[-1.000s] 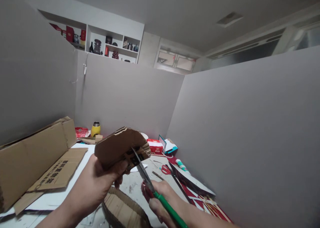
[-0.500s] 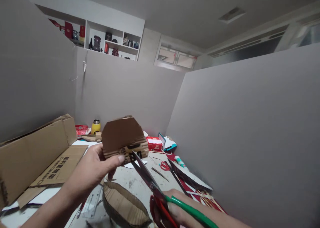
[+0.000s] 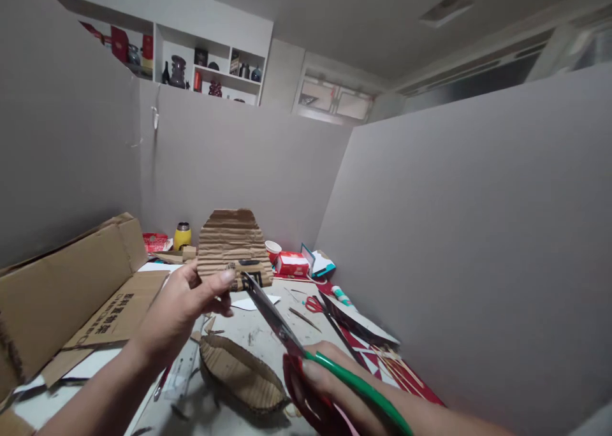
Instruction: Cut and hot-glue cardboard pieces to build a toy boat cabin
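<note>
My left hand grips a piece of corrugated cardboard by its lower left edge, thumb in front. The piece has slanted upper corners, a ribbed face and black print low down. In my right hand is a pair of scissors with one green and one red handle. Their blades look nearly closed, and the tips lie over the printed strip; whether they touch it I cannot tell. Below both hands a boat-shaped cardboard tray with raised walls rests on the table.
A large cardboard box stands at the left. Toward the back are a yellow bottle, a white cup and a red box. Red-handled scissors and thin wooden sticks lie at the right. Grey partitions surround the table.
The cardboard piece has tilted, so its ribbed face now shows evenly lit, and it has shifted slightly left. The scissors have moved a little left with it. The camera view has shifted slightly.
</note>
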A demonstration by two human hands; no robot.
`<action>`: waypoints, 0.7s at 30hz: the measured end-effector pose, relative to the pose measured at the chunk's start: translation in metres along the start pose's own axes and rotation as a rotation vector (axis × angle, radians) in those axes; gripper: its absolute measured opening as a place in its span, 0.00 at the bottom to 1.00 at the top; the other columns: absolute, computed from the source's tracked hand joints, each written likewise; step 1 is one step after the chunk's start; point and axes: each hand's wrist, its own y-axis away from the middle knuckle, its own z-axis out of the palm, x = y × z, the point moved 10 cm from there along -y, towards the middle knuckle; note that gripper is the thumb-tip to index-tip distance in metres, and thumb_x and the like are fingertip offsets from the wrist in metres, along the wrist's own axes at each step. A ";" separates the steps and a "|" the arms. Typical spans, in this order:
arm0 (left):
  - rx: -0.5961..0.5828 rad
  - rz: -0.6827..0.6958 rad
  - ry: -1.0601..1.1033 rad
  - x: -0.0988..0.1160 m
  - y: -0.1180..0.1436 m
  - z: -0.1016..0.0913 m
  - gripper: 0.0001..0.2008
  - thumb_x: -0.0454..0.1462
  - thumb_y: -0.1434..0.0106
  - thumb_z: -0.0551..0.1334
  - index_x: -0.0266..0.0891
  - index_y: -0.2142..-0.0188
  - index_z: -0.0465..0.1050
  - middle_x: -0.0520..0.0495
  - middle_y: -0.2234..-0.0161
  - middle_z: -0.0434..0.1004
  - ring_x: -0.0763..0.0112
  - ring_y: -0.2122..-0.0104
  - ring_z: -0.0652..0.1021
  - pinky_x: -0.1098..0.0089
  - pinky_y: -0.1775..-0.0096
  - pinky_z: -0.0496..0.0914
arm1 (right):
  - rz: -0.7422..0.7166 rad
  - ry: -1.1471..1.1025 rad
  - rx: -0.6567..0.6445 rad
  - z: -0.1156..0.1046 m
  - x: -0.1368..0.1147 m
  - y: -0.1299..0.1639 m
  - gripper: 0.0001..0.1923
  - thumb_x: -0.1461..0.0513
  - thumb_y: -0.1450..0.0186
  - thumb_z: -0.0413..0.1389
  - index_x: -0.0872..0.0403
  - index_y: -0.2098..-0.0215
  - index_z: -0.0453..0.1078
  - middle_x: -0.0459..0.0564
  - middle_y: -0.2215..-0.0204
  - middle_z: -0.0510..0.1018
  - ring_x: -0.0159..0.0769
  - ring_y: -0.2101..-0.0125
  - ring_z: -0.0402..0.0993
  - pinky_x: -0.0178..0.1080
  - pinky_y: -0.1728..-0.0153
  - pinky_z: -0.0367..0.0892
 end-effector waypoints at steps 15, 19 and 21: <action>0.213 0.252 0.153 0.021 0.021 0.003 0.23 0.37 0.44 0.70 0.43 0.49 0.71 0.51 0.59 0.81 0.70 0.62 0.78 0.72 0.60 0.73 | -0.093 0.089 0.075 0.017 -0.025 -0.004 0.29 0.38 0.32 0.37 0.53 0.73 0.57 0.43 0.82 0.64 0.27 0.81 0.60 0.31 0.81 0.56; 0.296 0.324 0.161 0.037 0.025 -0.015 0.22 0.36 0.46 0.72 0.42 0.51 0.73 0.51 0.59 0.81 0.69 0.60 0.79 0.70 0.56 0.73 | -0.031 0.152 0.038 0.020 -0.024 0.009 0.32 0.36 0.34 0.37 0.53 0.73 0.58 0.44 0.82 0.64 0.28 0.81 0.59 0.31 0.80 0.57; 0.289 0.330 0.168 0.041 0.022 -0.021 0.22 0.35 0.47 0.72 0.42 0.52 0.73 0.52 0.60 0.81 0.69 0.61 0.79 0.69 0.57 0.73 | -0.027 0.148 0.024 0.021 -0.027 0.016 0.34 0.34 0.35 0.35 0.53 0.73 0.58 0.44 0.82 0.63 0.28 0.81 0.59 0.32 0.80 0.56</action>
